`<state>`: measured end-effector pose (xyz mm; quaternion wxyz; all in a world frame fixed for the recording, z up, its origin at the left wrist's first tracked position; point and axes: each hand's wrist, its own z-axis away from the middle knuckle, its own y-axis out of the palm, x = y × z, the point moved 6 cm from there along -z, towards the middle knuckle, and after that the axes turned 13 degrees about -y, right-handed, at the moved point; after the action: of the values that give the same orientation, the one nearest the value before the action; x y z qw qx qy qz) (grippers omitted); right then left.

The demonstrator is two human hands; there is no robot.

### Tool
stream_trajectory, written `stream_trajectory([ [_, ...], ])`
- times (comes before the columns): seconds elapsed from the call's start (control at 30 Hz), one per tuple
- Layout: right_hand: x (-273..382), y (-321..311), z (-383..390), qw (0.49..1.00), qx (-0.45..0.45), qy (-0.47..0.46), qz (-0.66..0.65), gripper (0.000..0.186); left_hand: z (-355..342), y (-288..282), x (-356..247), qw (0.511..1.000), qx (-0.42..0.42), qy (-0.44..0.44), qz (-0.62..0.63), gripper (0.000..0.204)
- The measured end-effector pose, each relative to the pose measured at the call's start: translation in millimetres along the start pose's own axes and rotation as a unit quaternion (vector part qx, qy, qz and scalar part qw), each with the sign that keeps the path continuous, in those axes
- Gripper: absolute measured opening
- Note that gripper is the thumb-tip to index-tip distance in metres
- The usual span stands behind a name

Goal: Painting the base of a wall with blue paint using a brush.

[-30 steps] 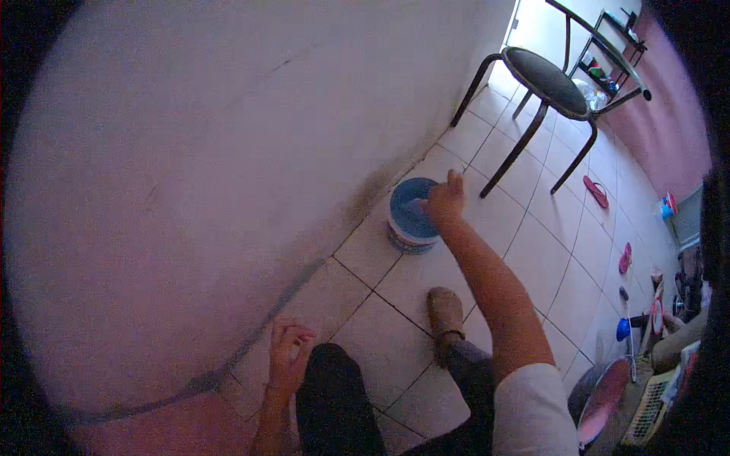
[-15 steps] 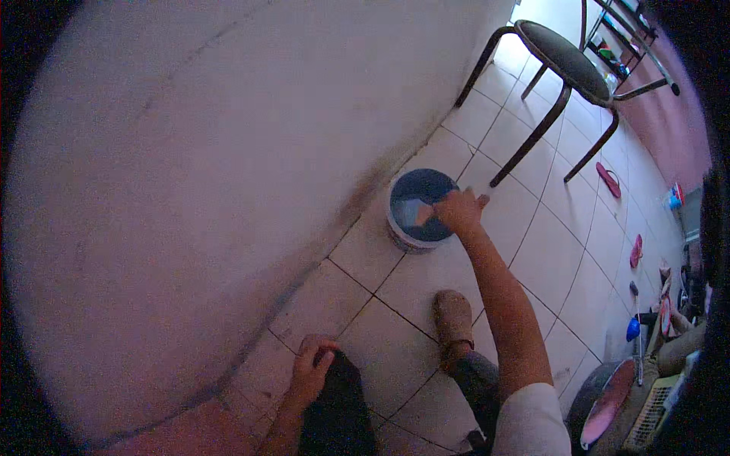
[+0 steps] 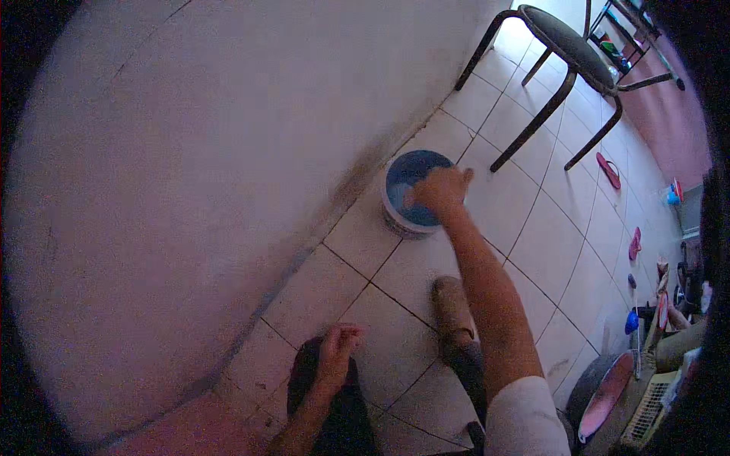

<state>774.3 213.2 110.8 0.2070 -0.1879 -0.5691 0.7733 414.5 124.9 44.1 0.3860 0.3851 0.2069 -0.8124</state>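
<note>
A bucket (image 3: 394, 214) with a pale rim and blue liquid inside stands on the floor tiles beside the wall. My right hand (image 3: 439, 190) is over it, closed on a pale, flat tool, possibly a brush, whose end is in the bucket and partly hidden by my fingers. My left hand (image 3: 340, 351) is low near my left knee (image 3: 304, 372), its fingers curled with nothing visible in them. My brown shoe (image 3: 449, 304) rests on the tiles below the bucket.
A black chair (image 3: 566, 45) stands beyond the bucket by the wall (image 3: 228, 152). Pink sandals (image 3: 608, 169) lie to the right. A pink-lined basin (image 3: 608, 391), a yellow crate (image 3: 650, 406) and assorted clutter line the right side. A shelf (image 3: 620, 42) is at the back.
My right hand has dipped over the bucket, shifting slightly left since half a second ago. My left hand has moved rightward, its fingers more curled than a second ago. The view has shifted.
</note>
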Motion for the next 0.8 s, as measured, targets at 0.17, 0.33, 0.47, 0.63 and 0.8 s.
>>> stream_trajectory([
  [0.17, -70.6, -9.0, 30.3, 0.991, 0.031, 0.072, -0.106, 0.050, -11.8, -17.8, -0.1, 0.998, -0.040, -0.021, 0.050, 0.015],
  [0.33, -59.5, 39.0, 77.0, 0.907, -0.025, 0.018, -0.421, 0.033, -32.5, -28.2, 9.3, 0.978, -0.071, -0.031, 0.194, 0.014],
  [0.47, 7.5, 109.8, 110.2, 0.781, 0.020, 0.062, -0.621, 0.031, -52.0, -20.0, 18.2, 0.953, -0.066, -0.062, 0.290, 0.014],
  [0.63, 76.4, 183.6, 110.3, 0.883, 0.018, 0.063, -0.464, 0.043, -71.6, -37.1, 43.4, 0.900, -0.101, -0.053, 0.421, 0.021],
  [0.8, 117.6, 199.2, 94.0, 0.911, -0.020, 0.058, -0.408, 0.027, -95.3, -48.7, 64.5, 0.877, -0.044, -0.032, 0.478, 0.028],
])
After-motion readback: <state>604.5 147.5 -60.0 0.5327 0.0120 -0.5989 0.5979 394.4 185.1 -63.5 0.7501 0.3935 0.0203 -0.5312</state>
